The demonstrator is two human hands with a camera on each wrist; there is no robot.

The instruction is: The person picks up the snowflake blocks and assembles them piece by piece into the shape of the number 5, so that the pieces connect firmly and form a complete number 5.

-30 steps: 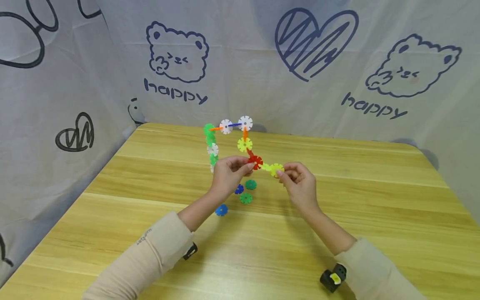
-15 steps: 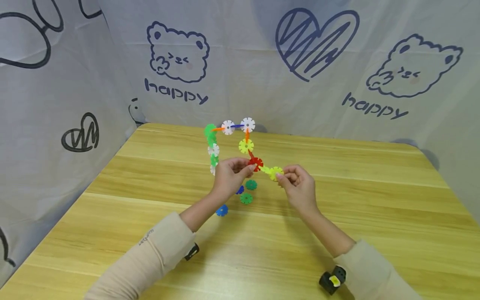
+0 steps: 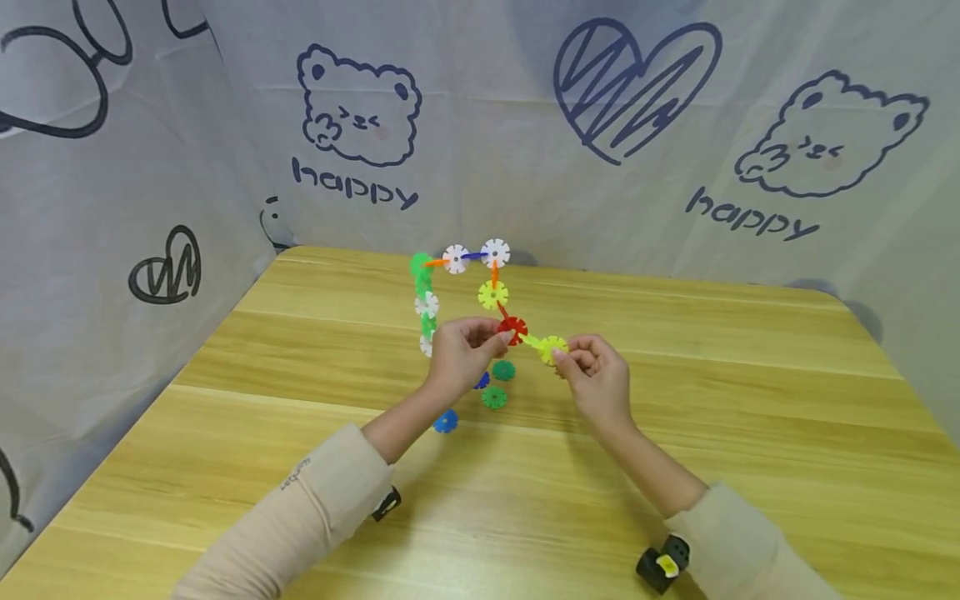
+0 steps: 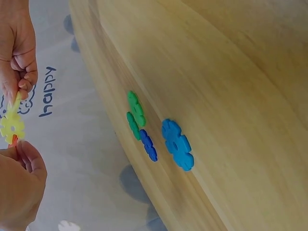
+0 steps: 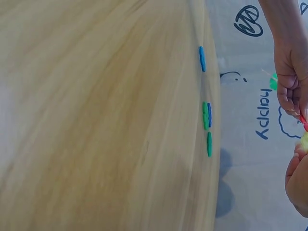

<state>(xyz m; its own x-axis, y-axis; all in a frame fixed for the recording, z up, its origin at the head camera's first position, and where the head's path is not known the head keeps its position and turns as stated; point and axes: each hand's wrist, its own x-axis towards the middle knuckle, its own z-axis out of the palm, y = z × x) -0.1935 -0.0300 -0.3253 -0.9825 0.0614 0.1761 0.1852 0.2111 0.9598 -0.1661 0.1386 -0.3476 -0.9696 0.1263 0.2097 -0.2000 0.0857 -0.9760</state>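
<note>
Wood-grain counter [image 3: 525, 517] in front of me; chain of slotted discs [image 3: 486, 297] held in the air above it. Left hand [image 3: 459, 357] pinches the chain's red disc [image 3: 517, 327], right hand [image 3: 602, 382] pinches its yellow end disc [image 3: 551, 345]. Below, on the counter: four loose discs [image 3: 491, 402], two green, two blue.

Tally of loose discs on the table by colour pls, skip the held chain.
Green discs: 2
Dark blue disc: 1
Light blue disc: 1
Total loose discs: 4
The held chain is not counted.
</note>
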